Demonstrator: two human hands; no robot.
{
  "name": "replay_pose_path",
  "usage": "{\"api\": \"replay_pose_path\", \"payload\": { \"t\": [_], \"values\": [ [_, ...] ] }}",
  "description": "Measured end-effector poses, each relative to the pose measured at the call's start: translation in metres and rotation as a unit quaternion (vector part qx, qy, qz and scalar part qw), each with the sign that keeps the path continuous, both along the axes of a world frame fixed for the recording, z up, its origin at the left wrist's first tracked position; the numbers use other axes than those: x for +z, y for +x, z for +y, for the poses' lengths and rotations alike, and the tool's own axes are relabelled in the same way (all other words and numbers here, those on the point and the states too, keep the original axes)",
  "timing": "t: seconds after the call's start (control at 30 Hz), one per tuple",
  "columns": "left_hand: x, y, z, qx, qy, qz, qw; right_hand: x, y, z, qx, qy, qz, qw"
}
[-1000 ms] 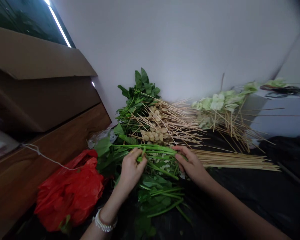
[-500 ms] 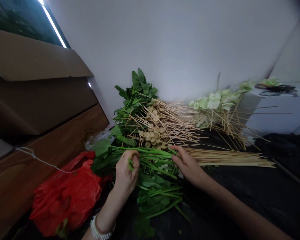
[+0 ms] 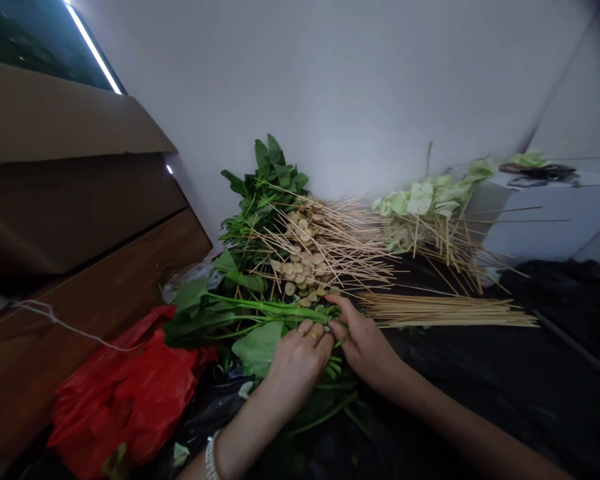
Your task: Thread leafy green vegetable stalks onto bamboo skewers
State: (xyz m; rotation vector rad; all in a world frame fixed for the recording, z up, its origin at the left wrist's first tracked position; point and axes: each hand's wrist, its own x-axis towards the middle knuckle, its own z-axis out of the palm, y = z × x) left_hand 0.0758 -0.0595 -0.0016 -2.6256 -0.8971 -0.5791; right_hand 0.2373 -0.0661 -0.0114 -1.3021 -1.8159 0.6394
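Note:
Near the middle of the head view, my left hand point(image 3: 300, 363) is closed over leafy green stalks point(image 3: 260, 308), its fingers curled down and partly hiding them. Just to its right, my right hand point(image 3: 367, 343) pinches the stem ends between thumb and fingers. The two hands nearly touch. Broad leaves of the bunch spread out to the left, and one large leaf point(image 3: 260, 347) lies beside my left fingers. More cut stalks point(image 3: 325, 413) lie beneath my hands on black plastic sheeting point(image 3: 455, 387).
Skewered pale slices point(image 3: 303, 260) are piled behind my hands, with skewered greens point(image 3: 267, 177) beyond and skewered pale green leaves point(image 3: 425, 200) to the right. Bare wooden skewers point(image 3: 450, 311) lie right of my hands. At left are a red plastic bag point(image 3: 125, 393) and a cardboard box point(image 3: 80, 200).
My left hand has moved right along the stalks, up close to my right hand. The green piece that showed in its fist is out of sight. The view has shifted slightly.

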Motion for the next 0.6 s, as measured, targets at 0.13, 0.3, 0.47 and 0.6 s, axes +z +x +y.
{"api": "replay_pose_path", "payload": {
  "t": [0.13,0.3,0.47,0.6],
  "values": [
    [0.004,-0.002,0.001,-0.048,-0.065,0.054,0.995,-0.007,-0.004,0.003,0.005,-0.024,0.049,0.999],
    [0.01,-0.008,0.002,-0.065,-0.126,0.082,0.986,-0.017,-0.009,0.007,0.011,-0.08,0.136,0.987],
    [0.013,-0.012,0.001,-0.067,-0.172,0.073,0.98,-0.026,-0.011,0.014,0.049,-0.121,0.185,0.974],
    [0.02,-0.012,-0.002,-0.079,-0.218,0.054,0.971,-0.023,-0.01,0.017,0.116,-0.149,0.194,0.963]
  ]
}}
